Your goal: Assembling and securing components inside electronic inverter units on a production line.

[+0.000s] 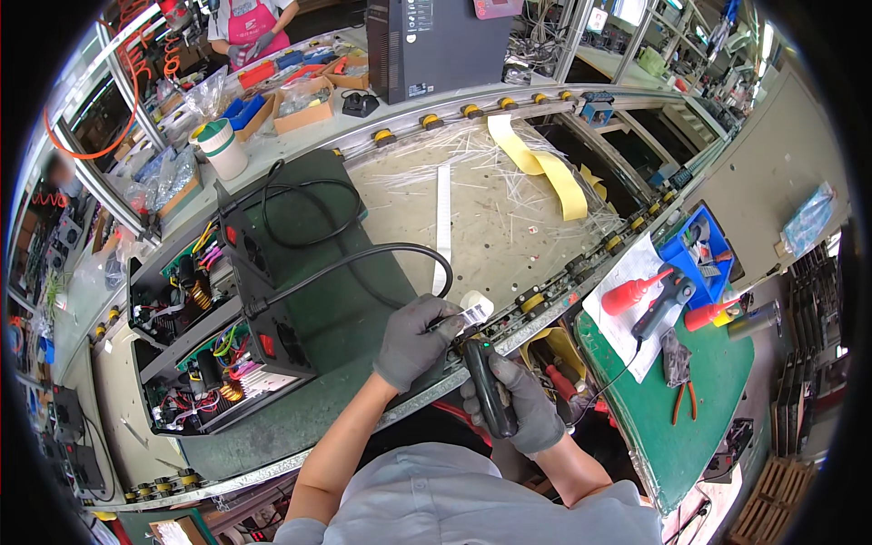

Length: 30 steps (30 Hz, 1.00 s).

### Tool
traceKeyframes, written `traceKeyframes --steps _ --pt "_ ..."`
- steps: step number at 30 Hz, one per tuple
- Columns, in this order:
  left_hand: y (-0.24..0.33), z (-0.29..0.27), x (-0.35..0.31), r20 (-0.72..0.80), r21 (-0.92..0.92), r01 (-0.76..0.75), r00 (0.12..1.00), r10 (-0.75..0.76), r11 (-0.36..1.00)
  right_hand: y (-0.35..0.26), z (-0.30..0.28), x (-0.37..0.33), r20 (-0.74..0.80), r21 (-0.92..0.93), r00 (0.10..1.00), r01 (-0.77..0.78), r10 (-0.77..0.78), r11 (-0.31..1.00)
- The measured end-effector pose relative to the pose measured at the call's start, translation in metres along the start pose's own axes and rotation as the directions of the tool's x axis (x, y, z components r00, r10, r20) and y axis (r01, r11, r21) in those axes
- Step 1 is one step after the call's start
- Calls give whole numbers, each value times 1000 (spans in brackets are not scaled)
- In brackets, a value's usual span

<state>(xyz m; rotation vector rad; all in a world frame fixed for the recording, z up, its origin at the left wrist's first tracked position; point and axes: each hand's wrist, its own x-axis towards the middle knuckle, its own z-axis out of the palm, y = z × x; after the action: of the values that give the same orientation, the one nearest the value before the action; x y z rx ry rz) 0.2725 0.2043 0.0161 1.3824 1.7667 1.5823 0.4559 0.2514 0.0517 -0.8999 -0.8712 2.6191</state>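
Black oblong device (489, 389), gloved right hand (529, 405), white label (477, 314)

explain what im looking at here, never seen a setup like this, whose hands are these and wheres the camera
There's no robot here, just a person at work. The one picture comes from a fisheye camera on their head, looking down, so straight edges bend. Their gloved left hand holds a small white label-like piece; their gloved right hand holds a black handheld device with a green light. On the dark green surface sit two opened electronic units with black cables. Beyond it lie a curled yellow strip and a long white strip.
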Motion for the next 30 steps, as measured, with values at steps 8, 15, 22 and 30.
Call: traceKeyframes --steps 8,15,22,30 --pt "-1 0 0 -3 12 -20 1000 20 1000 2 -2 -1 32 0 999 9 -9 1000" --pt "-1 -5 -3 98 -66 93 991 -86 993 -16 0 3 0 -191 967 250 -255 949" --pt "-5 -7 -4 165 -71 143 978 -130 987 -16 0 19 -75 -210 912 381 -403 901" --pt "1 -2 -2 33 -13 50 998 -49 999 4 -14 -10 -29 -91 983 179 -182 980"
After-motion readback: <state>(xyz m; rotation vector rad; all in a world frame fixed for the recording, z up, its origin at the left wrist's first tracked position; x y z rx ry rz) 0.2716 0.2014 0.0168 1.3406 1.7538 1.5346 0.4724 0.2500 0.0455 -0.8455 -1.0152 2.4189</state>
